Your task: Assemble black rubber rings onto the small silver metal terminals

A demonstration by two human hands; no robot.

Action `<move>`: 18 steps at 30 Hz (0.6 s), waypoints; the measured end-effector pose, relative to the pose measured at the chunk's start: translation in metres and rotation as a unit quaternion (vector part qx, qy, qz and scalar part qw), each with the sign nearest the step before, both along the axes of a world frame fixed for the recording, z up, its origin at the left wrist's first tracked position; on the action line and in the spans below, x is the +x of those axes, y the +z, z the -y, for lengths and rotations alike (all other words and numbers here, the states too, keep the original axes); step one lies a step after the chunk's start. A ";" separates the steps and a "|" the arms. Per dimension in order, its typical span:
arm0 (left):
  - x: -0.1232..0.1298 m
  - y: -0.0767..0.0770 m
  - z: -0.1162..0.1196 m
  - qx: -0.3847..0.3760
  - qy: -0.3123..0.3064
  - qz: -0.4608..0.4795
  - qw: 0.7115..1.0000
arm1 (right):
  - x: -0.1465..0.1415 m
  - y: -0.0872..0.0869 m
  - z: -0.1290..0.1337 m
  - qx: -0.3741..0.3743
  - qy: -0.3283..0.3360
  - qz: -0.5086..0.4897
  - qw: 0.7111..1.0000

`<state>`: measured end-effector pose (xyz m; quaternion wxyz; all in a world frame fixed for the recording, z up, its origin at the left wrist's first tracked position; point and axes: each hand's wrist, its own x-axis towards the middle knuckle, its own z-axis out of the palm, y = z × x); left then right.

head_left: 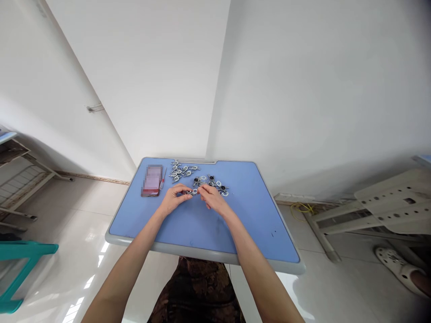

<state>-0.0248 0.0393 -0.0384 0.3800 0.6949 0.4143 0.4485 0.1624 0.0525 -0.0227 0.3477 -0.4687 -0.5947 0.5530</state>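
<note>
A person seated at a blue-topped table (202,254) works with both bare hands in the head-worn view, forearms reaching in from the bottom of the frame. The left hand (173,199) and right hand (212,199) meet near the middle of the tabletop, fingertips close together and pinching a small metal part (193,192) between them; it is too small to make out in detail. Just above the hands, toward the far edge, lie two loose clusters of similar pieces: silver metal clips (181,172) on the left, and silver clips with round black parts (210,183) just beyond the right hand. Left of the hands lie a phone (152,179) in a red-edged case, its screen pixelated, and, just beside it, a small red-handled screwdriver (162,179). The person's lap shows a dark patterned garment (197,287) below the table edge. On the glossy tile floor (84,224) stand a teal stool (23,269) at left and a wire-sided shelf (20,179) beyond it. At right, a coil of yellow cable (301,210) lies by a white wall, and a foot in a white perforated clog (395,269) rests near the frame's edge.
</note>
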 end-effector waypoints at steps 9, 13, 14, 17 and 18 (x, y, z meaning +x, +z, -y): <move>0.002 0.002 0.002 0.044 0.017 -0.020 0.999 | -0.005 0.005 0.010 0.019 0.064 0.001 0.998; 0.003 0.000 0.000 0.052 0.021 -0.025 0.998 | -0.009 0.000 0.011 0.056 0.031 0.015 0.998; 0.003 0.000 0.000 0.053 0.023 -0.026 0.998 | -0.011 -0.001 0.012 0.063 0.024 0.017 0.998; 0.003 -0.002 0.000 0.055 0.042 -0.020 0.997 | -0.013 -0.001 0.013 0.088 0.003 0.024 0.996; 0.004 -0.003 0.000 0.057 0.049 -0.015 0.997 | -0.014 0.000 0.014 0.101 -0.006 0.029 0.994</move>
